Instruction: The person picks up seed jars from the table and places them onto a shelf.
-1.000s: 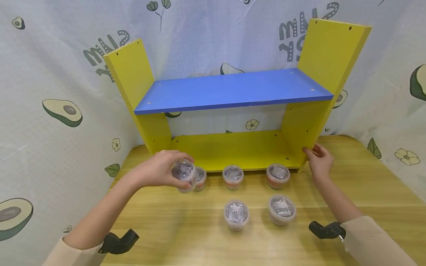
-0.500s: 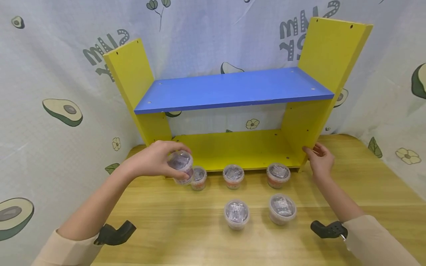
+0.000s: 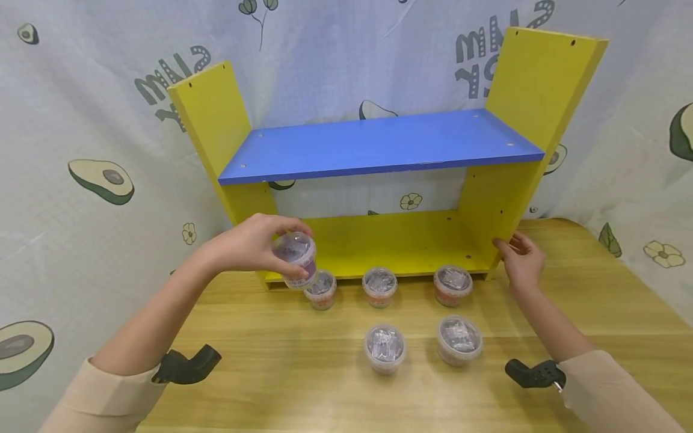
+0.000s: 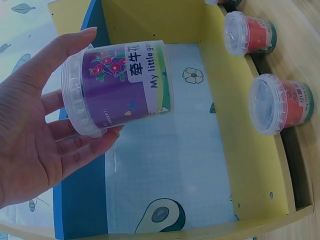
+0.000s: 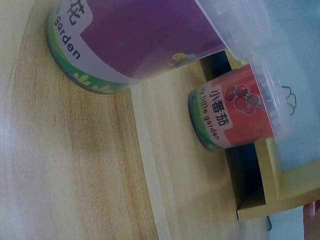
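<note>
Purple tub (image 4: pixel 120 85) aloft at 7-to-8 o'clock off the yellow shelf (image 3: pixel 384 240), left hand (image 3: pixel 251 243) clamped round its lid end.
Right hand (image 3: pixel 522 264) pinches the side panel (image 3: pixel 492 201) at 4, decent brace; I'd carry the purple tub level, clear of the red tub (image 3: pixel 323 294) at its 5. Wood-grain table (image 3: pixel 281 373) below, avocado-print cloth (image 3: pixel 335 54) from 9 round to 3.

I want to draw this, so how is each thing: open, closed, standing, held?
Purple cup, closed, held up off the table
Left hand, holding that cup
Three red cups, closed, standing on the table
Two nearer cups, closed, standing on the table
Shelf, standing upright
Right hand, gripping the shelf's side
</note>
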Demonstrator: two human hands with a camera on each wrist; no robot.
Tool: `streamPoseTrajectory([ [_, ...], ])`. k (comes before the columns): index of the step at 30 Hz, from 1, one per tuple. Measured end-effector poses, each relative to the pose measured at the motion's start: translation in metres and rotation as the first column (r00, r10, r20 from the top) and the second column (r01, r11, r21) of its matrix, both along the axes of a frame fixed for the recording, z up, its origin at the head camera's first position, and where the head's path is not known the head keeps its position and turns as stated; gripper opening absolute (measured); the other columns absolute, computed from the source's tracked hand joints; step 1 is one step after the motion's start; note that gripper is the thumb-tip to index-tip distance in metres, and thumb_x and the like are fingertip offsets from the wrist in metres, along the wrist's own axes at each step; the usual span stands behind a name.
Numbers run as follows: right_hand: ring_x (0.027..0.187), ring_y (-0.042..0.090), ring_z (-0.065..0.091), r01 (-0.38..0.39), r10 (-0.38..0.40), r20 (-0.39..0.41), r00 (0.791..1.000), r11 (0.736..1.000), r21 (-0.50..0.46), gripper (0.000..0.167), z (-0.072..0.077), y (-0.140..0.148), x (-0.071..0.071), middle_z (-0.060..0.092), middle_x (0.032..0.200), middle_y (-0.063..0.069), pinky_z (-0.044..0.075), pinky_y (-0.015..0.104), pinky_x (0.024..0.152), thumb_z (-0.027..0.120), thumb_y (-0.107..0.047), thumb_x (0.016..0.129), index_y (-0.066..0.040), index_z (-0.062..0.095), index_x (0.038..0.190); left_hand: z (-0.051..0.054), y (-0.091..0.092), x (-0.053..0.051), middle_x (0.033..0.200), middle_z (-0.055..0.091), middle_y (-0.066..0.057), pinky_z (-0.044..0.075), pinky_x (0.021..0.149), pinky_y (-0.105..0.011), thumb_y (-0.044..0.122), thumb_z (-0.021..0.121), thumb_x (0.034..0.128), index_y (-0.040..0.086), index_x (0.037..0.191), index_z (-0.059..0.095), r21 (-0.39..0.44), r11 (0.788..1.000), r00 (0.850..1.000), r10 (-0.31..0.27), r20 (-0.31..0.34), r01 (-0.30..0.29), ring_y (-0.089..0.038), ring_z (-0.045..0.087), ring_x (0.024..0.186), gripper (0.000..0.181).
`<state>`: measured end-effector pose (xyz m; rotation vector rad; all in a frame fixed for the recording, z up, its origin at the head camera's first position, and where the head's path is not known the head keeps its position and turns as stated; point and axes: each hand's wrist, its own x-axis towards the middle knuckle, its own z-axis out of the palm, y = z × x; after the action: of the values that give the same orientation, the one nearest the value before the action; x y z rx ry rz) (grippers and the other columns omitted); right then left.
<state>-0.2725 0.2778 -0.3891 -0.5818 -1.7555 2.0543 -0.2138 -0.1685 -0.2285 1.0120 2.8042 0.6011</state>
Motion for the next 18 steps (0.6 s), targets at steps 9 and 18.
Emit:
streamPoseTrajectory([
  [9,0.079,-0.002,0.051,0.002,-0.002,0.009,1.0,1.0,0.005,0.034,-0.001,-0.002,-0.001,0.054,0.087,-0.014,0.044,0.008,0.059,0.069,-0.009,0.08,-0.019,0.064,0.112,0.0,-0.003,0.0,0.105,0.062,0.0,0.051,0.067,-0.025,0.041,0.078,0.0698,0.018,0.117,0.058,-0.006,1.0,1.0,-0.007,0.022,0.007,-0.016,0.057,0.087,0.056],
  [18,0.08,-0.001,0.05,-0.008,0.008,0.007,1.0,1.0,-0.025,0.036,0.0,-0.001,0.001,0.053,0.089,-0.013,0.044,0.008,0.06,0.07,-0.01,0.079,-0.019,0.063,0.113,0.013,0.004,-0.007,0.1,0.064,0.004,0.05,0.067,-0.025,0.04,0.078,0.0697,0.019,0.116,0.06,-0.057,0.998,0.999,-0.031,-0.004,0.031,-0.012,0.058,0.082,0.055],
])
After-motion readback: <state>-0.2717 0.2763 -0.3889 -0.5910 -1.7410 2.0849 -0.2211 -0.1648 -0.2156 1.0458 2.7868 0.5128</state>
